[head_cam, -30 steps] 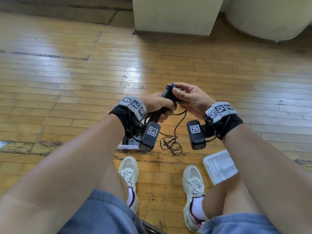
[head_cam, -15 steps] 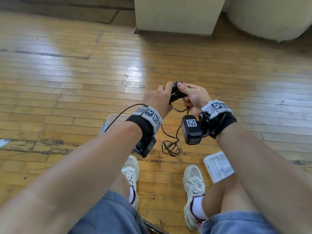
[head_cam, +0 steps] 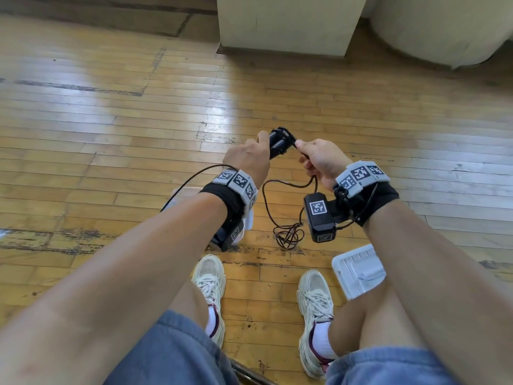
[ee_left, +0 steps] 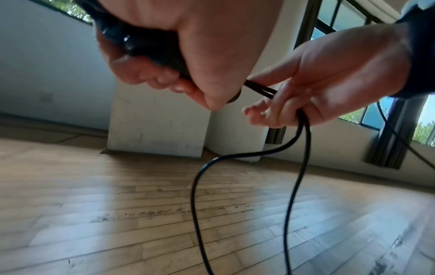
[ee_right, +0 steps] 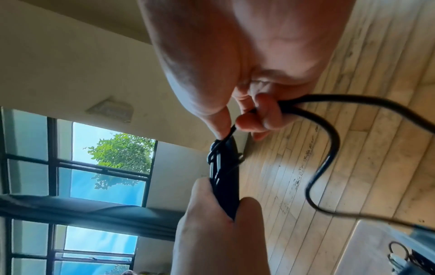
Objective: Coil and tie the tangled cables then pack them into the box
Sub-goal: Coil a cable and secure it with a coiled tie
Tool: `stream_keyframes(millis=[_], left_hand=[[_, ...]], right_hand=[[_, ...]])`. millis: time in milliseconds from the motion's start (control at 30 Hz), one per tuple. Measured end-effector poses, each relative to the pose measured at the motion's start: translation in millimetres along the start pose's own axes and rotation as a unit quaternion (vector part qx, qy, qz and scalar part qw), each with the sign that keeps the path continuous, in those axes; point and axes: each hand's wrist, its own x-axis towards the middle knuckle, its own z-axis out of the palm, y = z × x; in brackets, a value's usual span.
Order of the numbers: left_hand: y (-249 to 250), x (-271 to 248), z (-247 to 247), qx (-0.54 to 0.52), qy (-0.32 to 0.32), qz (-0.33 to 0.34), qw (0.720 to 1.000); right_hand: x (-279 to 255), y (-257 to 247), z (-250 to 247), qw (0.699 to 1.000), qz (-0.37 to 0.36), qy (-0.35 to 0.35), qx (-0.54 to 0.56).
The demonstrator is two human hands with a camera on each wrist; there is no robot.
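A worn wooden floor spread beneath the seated person. A white lid lay beside the right knee, and the box, mostly hidden behind the left forearm, seemed to sit just past the shoes. Above the floor, the left hand gripped the coiled black cable bundle. The right hand pinched the cable's loose strand, whose tangled tail trailed onto the boards.
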Motion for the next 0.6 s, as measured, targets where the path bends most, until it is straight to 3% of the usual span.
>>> stream_keyframes(millis=[167,367,600], left_hand=[[-1.4,1.7,1.8,0.005,-0.029,-0.017,0.999],[1.9,0.8,-0.2,-0.001,-0.039,-0.016,0.999],[5.8,-1.1,-8.3,-0.046,-0.054,-0.015,0.997]], right_hand=[[-7.1,-1.4,-2.8,0.999,-0.031,-0.040,-0.004],[-6.2,-2.4,3.8,0.995,-0.046,-0.025,-0.086],[8.3,4.9,0.3,0.994,0.101,0.023,-0.027]])
